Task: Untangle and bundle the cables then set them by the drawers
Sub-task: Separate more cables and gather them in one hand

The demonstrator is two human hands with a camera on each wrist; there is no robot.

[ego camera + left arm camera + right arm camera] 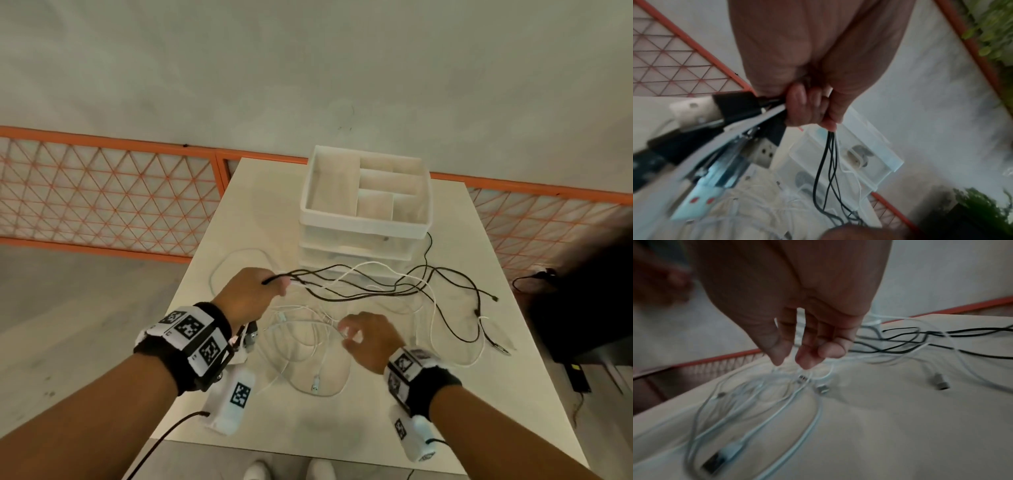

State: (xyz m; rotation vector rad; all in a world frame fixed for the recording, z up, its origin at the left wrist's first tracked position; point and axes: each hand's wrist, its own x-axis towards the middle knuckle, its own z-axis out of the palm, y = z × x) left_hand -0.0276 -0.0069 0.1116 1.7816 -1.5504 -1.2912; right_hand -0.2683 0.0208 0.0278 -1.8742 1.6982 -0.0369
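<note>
My left hand [274, 282] grips a bunch of black cables [376, 291] together with a white strand, lifted above the table and stretched to the right. In the left wrist view my left hand [813, 110] is closed round them and the black cables [822, 170] hang below the fist. A loose tangle of white cables [308, 342] lies on the table in front of me. My right hand [347, 334] hovers over it. In the right wrist view the right hand [791, 360] has fingers pointing down just above the white cables [777, 410], nothing pinched. The white drawers [366, 219] stand behind the cables.
The beige table [239, 212] is narrow, with edges close on the left, right and front. The far ends of the black cables trail to its right edge. A dark object [582, 308] stands on the floor at the right. An orange mesh fence [102, 192] runs behind.
</note>
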